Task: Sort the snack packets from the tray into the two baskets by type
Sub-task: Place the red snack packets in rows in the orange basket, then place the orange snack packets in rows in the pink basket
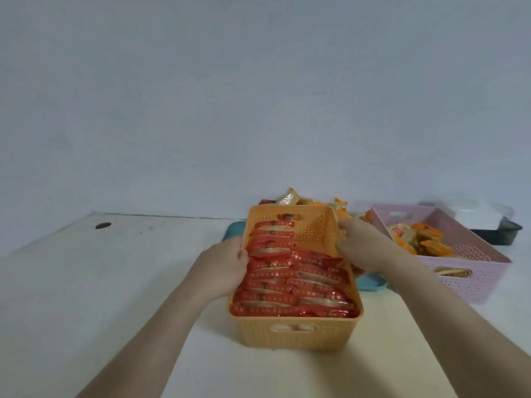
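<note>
Looks like the sorting is pretty far along: the orange basket [296, 334] sits in the middle of the table [86, 282], packed with rows of red packets [287, 277], and the pink basket [471, 271] off to the right already holds a bunch of orange-and-cream packets [422, 239]. The left hand [227, 265] and right hand [365, 245] are each wrapped around a side rim of the orange basket, gripping it. Still left, probably: a small pile of mixed packets [290, 198] showing behind it, on what seems to be the teal tray [234, 229].
</note>
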`<state>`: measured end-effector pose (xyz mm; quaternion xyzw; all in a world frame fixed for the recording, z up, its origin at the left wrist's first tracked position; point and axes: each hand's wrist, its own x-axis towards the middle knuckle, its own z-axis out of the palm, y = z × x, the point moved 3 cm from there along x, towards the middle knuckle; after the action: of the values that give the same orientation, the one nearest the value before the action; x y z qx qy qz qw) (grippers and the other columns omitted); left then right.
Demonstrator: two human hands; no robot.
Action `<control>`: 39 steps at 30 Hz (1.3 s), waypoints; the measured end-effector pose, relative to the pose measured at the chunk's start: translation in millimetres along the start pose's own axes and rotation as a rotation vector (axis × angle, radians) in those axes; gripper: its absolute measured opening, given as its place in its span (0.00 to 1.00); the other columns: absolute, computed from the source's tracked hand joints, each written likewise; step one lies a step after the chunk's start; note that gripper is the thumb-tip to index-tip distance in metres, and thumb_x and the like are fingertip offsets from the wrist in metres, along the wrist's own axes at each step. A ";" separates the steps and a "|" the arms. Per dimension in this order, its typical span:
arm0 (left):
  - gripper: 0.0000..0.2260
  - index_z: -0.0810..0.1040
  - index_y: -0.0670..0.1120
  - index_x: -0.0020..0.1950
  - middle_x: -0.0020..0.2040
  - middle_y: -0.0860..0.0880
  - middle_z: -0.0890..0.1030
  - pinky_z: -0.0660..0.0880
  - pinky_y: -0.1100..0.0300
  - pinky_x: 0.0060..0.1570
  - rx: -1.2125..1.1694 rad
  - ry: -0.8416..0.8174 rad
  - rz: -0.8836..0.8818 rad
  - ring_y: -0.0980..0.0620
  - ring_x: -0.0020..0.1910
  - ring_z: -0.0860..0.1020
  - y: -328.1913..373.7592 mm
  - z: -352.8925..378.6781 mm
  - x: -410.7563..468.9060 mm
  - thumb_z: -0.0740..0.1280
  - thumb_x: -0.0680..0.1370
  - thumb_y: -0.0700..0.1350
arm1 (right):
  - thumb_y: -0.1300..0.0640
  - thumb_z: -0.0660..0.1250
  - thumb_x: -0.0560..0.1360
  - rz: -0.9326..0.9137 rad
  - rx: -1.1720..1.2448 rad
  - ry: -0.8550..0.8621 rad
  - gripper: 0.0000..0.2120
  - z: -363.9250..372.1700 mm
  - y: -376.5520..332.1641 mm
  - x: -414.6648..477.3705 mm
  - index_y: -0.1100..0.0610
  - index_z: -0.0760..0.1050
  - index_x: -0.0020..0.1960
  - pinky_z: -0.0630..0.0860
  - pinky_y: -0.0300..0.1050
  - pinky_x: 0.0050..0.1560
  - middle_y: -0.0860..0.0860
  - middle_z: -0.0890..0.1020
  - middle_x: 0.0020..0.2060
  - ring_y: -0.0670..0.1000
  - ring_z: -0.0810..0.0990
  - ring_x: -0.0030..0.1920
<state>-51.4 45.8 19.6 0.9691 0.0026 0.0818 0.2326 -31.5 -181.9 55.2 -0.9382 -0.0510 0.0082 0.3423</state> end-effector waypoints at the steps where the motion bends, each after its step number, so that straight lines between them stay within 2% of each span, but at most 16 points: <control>1: 0.13 0.75 0.50 0.58 0.53 0.50 0.81 0.75 0.51 0.52 0.021 0.042 -0.022 0.50 0.51 0.79 -11.7 -9.3 -0.4 0.53 0.83 0.50 | 0.62 0.57 0.76 -0.030 0.030 0.001 0.12 6.2 -10.4 3.6 0.62 0.79 0.47 0.83 0.53 0.31 0.59 0.84 0.36 0.56 0.84 0.30; 4: 0.13 0.75 0.52 0.61 0.56 0.50 0.81 0.74 0.52 0.52 0.112 0.146 -0.088 0.47 0.55 0.78 -44.2 -32.9 -0.6 0.54 0.82 0.50 | 0.64 0.57 0.74 -0.103 0.145 -0.022 0.10 29.6 -38.5 14.0 0.61 0.77 0.47 0.82 0.49 0.27 0.59 0.84 0.36 0.54 0.84 0.27; 8: 0.13 0.74 0.54 0.62 0.58 0.49 0.80 0.72 0.53 0.51 0.200 0.200 -0.207 0.44 0.57 0.78 -91.7 -59.9 1.3 0.54 0.82 0.50 | 0.61 0.57 0.74 -0.154 0.166 -0.082 0.13 74.5 -78.2 27.9 0.56 0.68 0.59 0.79 0.38 0.26 0.54 0.81 0.45 0.54 0.82 0.28; 10: 0.14 0.74 0.53 0.63 0.59 0.48 0.80 0.72 0.52 0.51 0.228 0.201 -0.271 0.43 0.57 0.78 -113.8 -68.9 2.4 0.53 0.82 0.50 | 0.60 0.57 0.72 -0.191 0.179 -0.090 0.19 99.0 -94.7 35.0 0.54 0.63 0.63 0.82 0.46 0.30 0.54 0.80 0.47 0.56 0.84 0.32; 13: 0.15 0.75 0.52 0.61 0.59 0.47 0.80 0.73 0.52 0.53 0.239 0.145 -0.327 0.43 0.57 0.77 -131.6 -72.2 7.5 0.51 0.82 0.51 | 0.57 0.57 0.69 -0.219 0.146 -0.082 0.18 120.8 -100.5 45.5 0.55 0.66 0.58 0.82 0.59 0.42 0.56 0.80 0.49 0.60 0.84 0.42; 16: 0.19 0.75 0.51 0.59 0.57 0.48 0.80 0.73 0.51 0.54 0.225 0.048 -0.358 0.45 0.55 0.77 -135.7 -69.1 8.9 0.49 0.81 0.57 | 0.55 0.58 0.74 -0.180 0.145 -0.073 0.20 125.4 -99.0 43.6 0.59 0.67 0.64 0.82 0.58 0.45 0.58 0.81 0.51 0.60 0.84 0.42; 18: 0.23 0.73 0.49 0.63 0.59 0.47 0.79 0.72 0.51 0.54 0.237 0.026 -0.379 0.44 0.57 0.77 -127.7 -71.2 4.9 0.47 0.81 0.61 | 0.54 0.57 0.77 -0.164 0.170 -0.079 0.21 123.5 -97.6 40.3 0.57 0.64 0.69 0.83 0.54 0.39 0.58 0.81 0.52 0.58 0.85 0.38; 20: 0.23 0.69 0.48 0.68 0.63 0.46 0.77 0.71 0.50 0.54 0.300 0.090 -0.350 0.43 0.61 0.75 -105.2 -76.2 -0.2 0.48 0.81 0.60 | 0.51 0.56 0.80 -0.175 0.188 -0.087 0.23 116.4 -90.1 39.6 0.53 0.60 0.73 0.83 0.51 0.36 0.57 0.80 0.54 0.56 0.85 0.36; 24: 0.18 0.69 0.53 0.70 0.67 0.50 0.74 0.71 0.49 0.57 0.232 0.399 -0.057 0.47 0.64 0.72 -25.4 -85.8 -21.4 0.55 0.81 0.51 | 0.49 0.58 0.80 -0.194 0.072 -0.001 0.24 81.3 -55.1 41.8 0.52 0.62 0.74 0.76 0.53 0.58 0.54 0.76 0.63 0.57 0.79 0.57; 26: 0.15 0.73 0.55 0.66 0.63 0.53 0.76 0.71 0.54 0.55 0.137 0.466 0.110 0.52 0.61 0.73 16.2 -76.6 -29.7 0.56 0.81 0.49 | 0.53 0.60 0.78 -0.133 0.005 0.036 0.23 60.9 -27.6 43.9 0.51 0.64 0.73 0.74 0.49 0.55 0.53 0.78 0.59 0.57 0.78 0.55; 28: 0.13 0.77 0.54 0.61 0.59 0.54 0.77 0.72 0.57 0.53 0.058 0.440 0.242 0.52 0.57 0.74 50.8 -48.6 -27.0 0.58 0.79 0.48 | 0.54 0.60 0.78 -0.066 -0.093 0.050 0.24 46.7 -1.3 45.8 0.50 0.63 0.73 0.72 0.46 0.53 0.53 0.78 0.56 0.57 0.77 0.54; 30: 0.13 0.77 0.52 0.60 0.60 0.53 0.77 0.69 0.57 0.57 0.035 0.336 0.326 0.52 0.59 0.73 74.0 -2.9 -15.8 0.59 0.78 0.47 | 0.52 0.61 0.78 -0.046 -0.214 0.049 0.27 41.6 21.1 51.4 0.52 0.59 0.75 0.68 0.47 0.61 0.56 0.73 0.68 0.59 0.72 0.65; 32: 0.17 0.72 0.49 0.66 0.70 0.50 0.70 0.63 0.53 0.67 0.101 0.127 0.313 0.48 0.69 0.65 82.0 54.0 0.7 0.59 0.78 0.48 | 0.49 0.61 0.79 -0.052 -0.283 0.012 0.30 46.5 41.7 58.0 0.53 0.54 0.77 0.59 0.49 0.69 0.55 0.65 0.74 0.58 0.63 0.73; 34: 0.22 0.63 0.48 0.73 0.78 0.46 0.57 0.53 0.45 0.73 0.163 -0.075 0.200 0.44 0.76 0.53 79.7 99.1 18.7 0.57 0.79 0.50 | 0.45 0.59 0.79 -0.035 -0.325 -0.054 0.34 56.0 64.6 65.8 0.51 0.47 0.79 0.48 0.52 0.74 0.56 0.55 0.77 0.58 0.52 0.77; 36: 0.26 0.54 0.49 0.77 0.79 0.43 0.50 0.47 0.41 0.74 0.148 -0.064 0.096 0.42 0.78 0.47 71.1 115.9 40.3 0.55 0.80 0.51 | 0.39 0.59 0.77 0.035 -0.278 -0.053 0.39 62.2 84.9 74.5 0.48 0.42 0.79 0.47 0.56 0.74 0.57 0.51 0.78 0.61 0.47 0.77; 39: 0.29 0.48 0.50 0.79 0.79 0.40 0.48 0.45 0.41 0.75 0.148 0.046 -0.017 0.40 0.78 0.45 54.2 117.6 76.4 0.52 0.80 0.55 | 0.36 0.61 0.74 0.118 -0.178 0.041 0.44 61.5 97.3 85.5 0.47 0.39 0.79 0.54 0.60 0.73 0.60 0.50 0.77 0.63 0.49 0.76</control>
<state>41.0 -52.2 -47.2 0.9815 0.0220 0.1018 0.1609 59.2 -207.8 -52.8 -0.9662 0.0108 0.0047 0.2574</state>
